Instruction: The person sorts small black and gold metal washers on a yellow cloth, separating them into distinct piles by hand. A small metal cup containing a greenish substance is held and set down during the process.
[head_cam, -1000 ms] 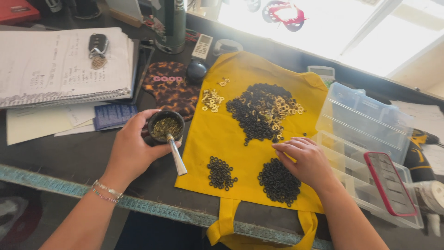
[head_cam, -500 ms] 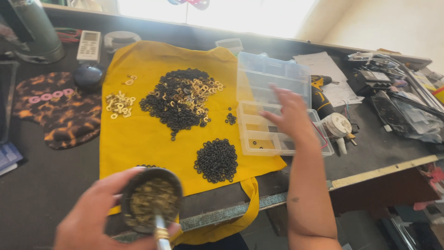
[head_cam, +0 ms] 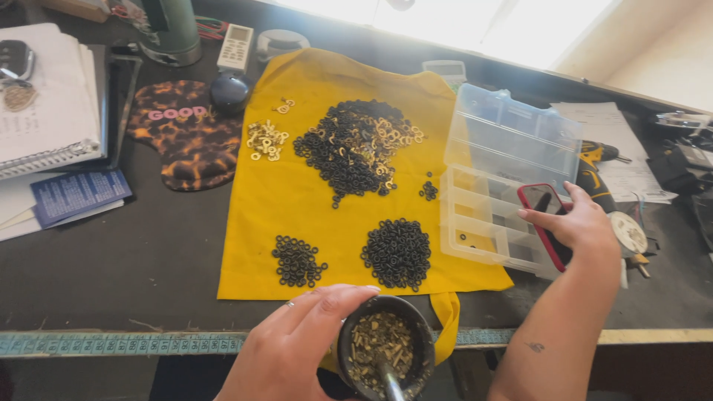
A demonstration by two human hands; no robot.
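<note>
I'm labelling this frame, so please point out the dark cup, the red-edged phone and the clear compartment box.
dark cup (head_cam: pixel 416 319): head view, on its dark rim.
red-edged phone (head_cam: pixel 536 199): head view, on its upper screen.
clear compartment box (head_cam: pixel 512 137): head view, on its open lid.

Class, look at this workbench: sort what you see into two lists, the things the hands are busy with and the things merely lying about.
In hand:
- left hand holds the dark cup of dried herb with a metal straw
- right hand holds the red-cased phone over the clear compartment box

Lying about:
- yellow cloth with piles of black rings
- mouse pad
- notebook
- remote
</note>
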